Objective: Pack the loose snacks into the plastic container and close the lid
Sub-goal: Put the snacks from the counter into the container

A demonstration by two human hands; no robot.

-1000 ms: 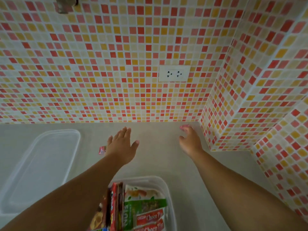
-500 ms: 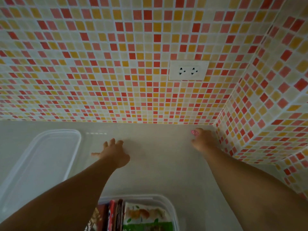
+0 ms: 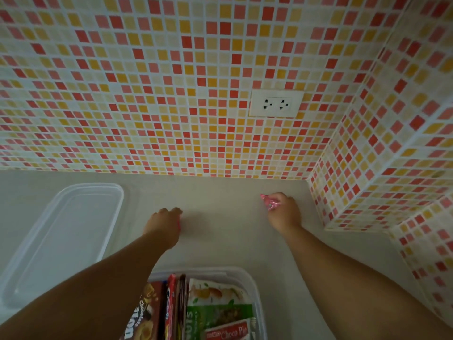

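Note:
The clear plastic container (image 3: 255,288) stands at the bottom centre, filled with upright snack packs: a brown chocolate box (image 3: 144,312), a red pack (image 3: 170,305), a green and white bag (image 3: 218,305) and a Choco Pie pack (image 3: 230,332). Its clear lid (image 3: 63,236) lies flat on the counter to the left. My right hand (image 3: 285,213) grips a small pink wrapped snack (image 3: 269,203) near the wall corner. My left hand (image 3: 164,227) is curled on the counter around a small snack, of which only a pink sliver (image 3: 179,223) shows.
A pale counter (image 3: 220,241) runs back to a mosaic tiled wall (image 3: 171,94) with a white double socket (image 3: 275,103). A tiled column (image 3: 382,168) juts out on the right, close to my right hand.
My left hand, spread flat over a small red snack before, has curled round it. My right hand has closed on the pink snack by the corner and lifted it into view.

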